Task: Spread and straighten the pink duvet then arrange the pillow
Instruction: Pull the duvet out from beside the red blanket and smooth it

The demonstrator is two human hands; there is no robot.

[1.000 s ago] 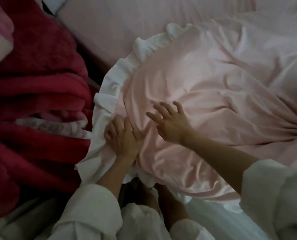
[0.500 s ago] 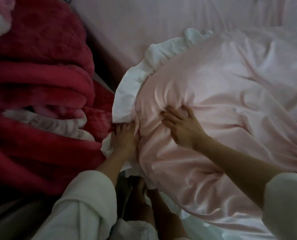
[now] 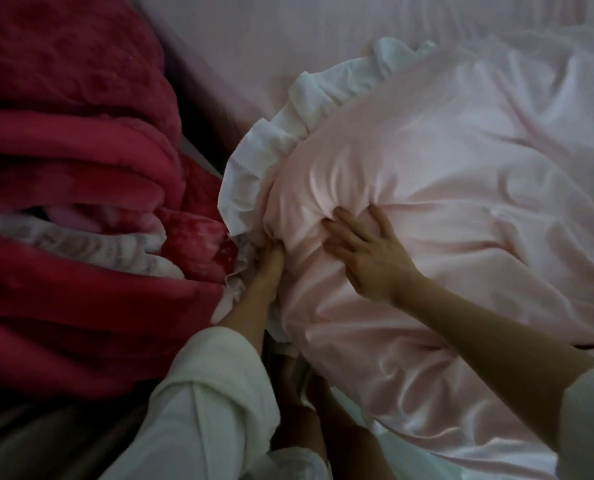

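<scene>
The pink duvet [image 3: 444, 188] lies crumpled across the bed, with a white ruffled border [image 3: 254, 174] along its left edge. My left hand [image 3: 266, 268] is pushed in at that edge, its fingertips buried between ruffle and pink cloth, gripping a fold. My right hand [image 3: 365, 251] presses on top of the duvet just right of it, fingers curled into a bunched fold. No pillow can be told apart in this view.
A thick red plush blanket [image 3: 74, 188] with a pale patterned lining is heaped at the left, close against the duvet's edge. Pink bedsheet [image 3: 288, 36] shows beyond. My bent knees and white sleeves fill the bottom of the view.
Both hands went from lying open on the duvet to gripping it. The duvet's corner has been gathered and drawn nearer to the red blanket.
</scene>
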